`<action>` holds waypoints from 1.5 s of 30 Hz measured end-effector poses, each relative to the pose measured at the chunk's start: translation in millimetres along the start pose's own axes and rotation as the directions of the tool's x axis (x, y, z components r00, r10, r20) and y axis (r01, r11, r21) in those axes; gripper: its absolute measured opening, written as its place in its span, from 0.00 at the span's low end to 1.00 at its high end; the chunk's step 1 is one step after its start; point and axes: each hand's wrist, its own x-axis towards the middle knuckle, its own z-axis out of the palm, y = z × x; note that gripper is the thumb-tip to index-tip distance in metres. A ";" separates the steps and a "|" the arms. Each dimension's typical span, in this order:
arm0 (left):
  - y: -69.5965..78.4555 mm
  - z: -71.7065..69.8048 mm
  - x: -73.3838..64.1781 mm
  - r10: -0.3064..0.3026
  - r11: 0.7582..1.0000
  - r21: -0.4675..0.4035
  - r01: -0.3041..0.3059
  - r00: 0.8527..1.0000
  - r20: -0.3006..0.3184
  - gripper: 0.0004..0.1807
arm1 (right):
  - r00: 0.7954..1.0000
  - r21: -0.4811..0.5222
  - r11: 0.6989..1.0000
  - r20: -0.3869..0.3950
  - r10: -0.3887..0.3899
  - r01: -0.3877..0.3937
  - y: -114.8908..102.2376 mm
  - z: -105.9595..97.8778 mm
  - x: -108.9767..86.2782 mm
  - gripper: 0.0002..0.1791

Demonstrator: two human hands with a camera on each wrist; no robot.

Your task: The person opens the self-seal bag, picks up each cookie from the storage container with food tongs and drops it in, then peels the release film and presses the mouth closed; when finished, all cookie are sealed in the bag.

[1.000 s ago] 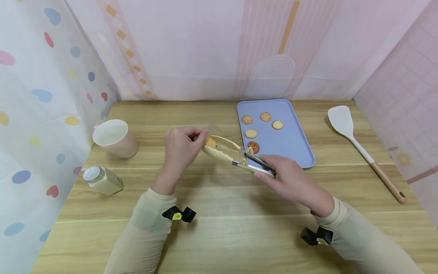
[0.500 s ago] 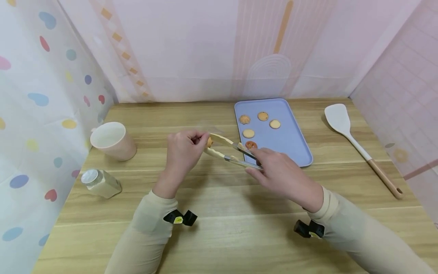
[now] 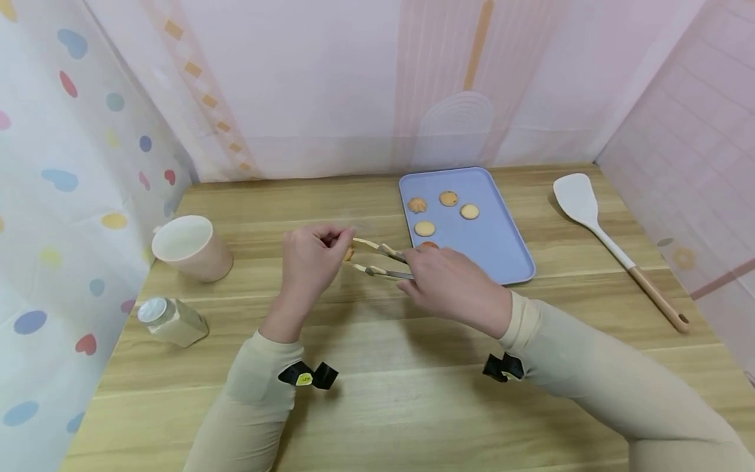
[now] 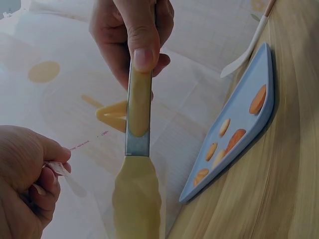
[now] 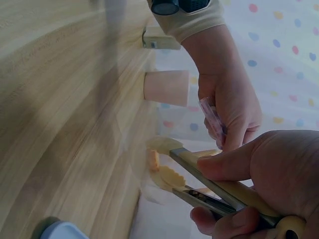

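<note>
A pair of tongs (image 4: pixel 138 124) is gripped in the right hand (image 3: pixel 451 285) above a wood-grain bench (image 3: pixel 377 393), its long axis running crosswise and its parted, scalloped tips pointing to the person's left. The left hand (image 3: pixel 312 265) pinches a clear plastic bag (image 5: pixel 213 122) at its edge, the film spreading about the tips and an orange-brown cookie (image 5: pixel 154 160) between them (whether they touch it is hard to tell). Red printing on the film shows in the left wrist view, too small to read; a yellow label (image 3: pixel 304 379) by the left cuff is likewise illegible. Right of the tongs lies a blue tray (image 3: pixel 492 233) of cookies, and beyond it a white spatula (image 3: pixel 597 229), blade toward the back wall, wooden handle angled toward the near right.
</note>
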 end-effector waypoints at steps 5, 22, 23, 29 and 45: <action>-3.9 -1.5 1.0 -0.063 0.998 -0.006 0.063 0.998 -0.005 0.10 | 1.000 -0.014 1.000 0.016 0.008 -0.008 -5.7 1.5 11.2 0.13; -2.7 -3.2 4.3 -0.102 0.995 -0.021 0.101 0.994 -0.028 0.09 | 1.000 -0.098 0.995 0.020 0.006 -0.004 -16.0 5.4 26.1 0.15; -2.6 -3.2 4.5 -0.102 0.995 -0.025 0.102 0.994 -0.032 0.08 | 1.000 -0.102 0.995 0.018 0.005 -0.003 -16.6 5.2 26.6 0.15; -2.3 -6.1 5.4 -0.123 0.991 -0.050 0.121 0.991 -0.045 0.08 | 1.000 -0.112 0.994 0.018 0.011 -0.009 -20.3 3.3 27.5 0.15; -5.2 -13.0 7.6 -0.138 0.990 -0.039 0.135 0.987 -0.079 0.09 | 1.000 -0.137 0.991 0.001 -0.003 0.003 -28.9 -15.4 8.2 0.15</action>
